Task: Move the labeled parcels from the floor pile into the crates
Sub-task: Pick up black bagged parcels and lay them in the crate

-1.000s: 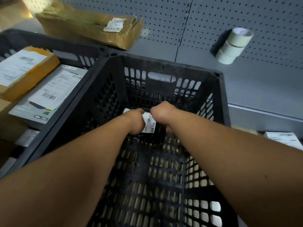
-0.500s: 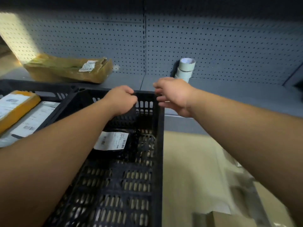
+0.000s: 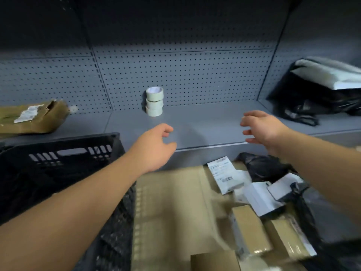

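Fingers of both hands are spread and hold nothing: the left hand and right hand have left the crate, where they set a parcel a second ago, and now hang over the floor pile. Tape rolls stand on the shelf behind, whose edge runs between hands and pile.

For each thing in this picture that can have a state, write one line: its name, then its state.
Left hand: open, empty, in the air.
Right hand: open, empty, fingers spread.
Tape rolls: stacked three high on the shelf.
Brown parcel: lying on the shelf, torn open at one end.
Crate: upright; contents not visible.
Floor pile: jumbled, untouched.
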A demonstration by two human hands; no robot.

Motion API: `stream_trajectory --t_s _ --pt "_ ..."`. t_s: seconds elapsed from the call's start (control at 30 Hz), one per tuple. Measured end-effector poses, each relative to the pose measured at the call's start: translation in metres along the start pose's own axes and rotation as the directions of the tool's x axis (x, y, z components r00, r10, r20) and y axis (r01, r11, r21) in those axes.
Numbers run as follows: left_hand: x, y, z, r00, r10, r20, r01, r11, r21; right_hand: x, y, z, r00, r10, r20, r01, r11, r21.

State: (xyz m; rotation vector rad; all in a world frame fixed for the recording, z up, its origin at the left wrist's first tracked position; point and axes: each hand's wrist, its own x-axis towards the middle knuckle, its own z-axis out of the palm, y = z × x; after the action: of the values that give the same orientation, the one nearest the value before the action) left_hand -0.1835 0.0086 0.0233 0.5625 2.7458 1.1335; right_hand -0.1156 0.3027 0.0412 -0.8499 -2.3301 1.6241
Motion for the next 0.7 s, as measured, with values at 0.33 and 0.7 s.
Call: stream_trajectory --t_s 0.33,0.7 --pt "-0.001 0.09 0.142 0.959 -0.104 0.265 0.119 0.992 -0.041 0.019 0.084 -0.156 0.953 0.194 -0.233 -0.253 0.932 -0.26" --pt "-0.035 0.176 0.279 0.743 -0.269 0.612 0.428 0.895 -0.126 -0.002 0.175 -0.268 0.845 0.467 -0.26 -0.531 0.684 -0.5"
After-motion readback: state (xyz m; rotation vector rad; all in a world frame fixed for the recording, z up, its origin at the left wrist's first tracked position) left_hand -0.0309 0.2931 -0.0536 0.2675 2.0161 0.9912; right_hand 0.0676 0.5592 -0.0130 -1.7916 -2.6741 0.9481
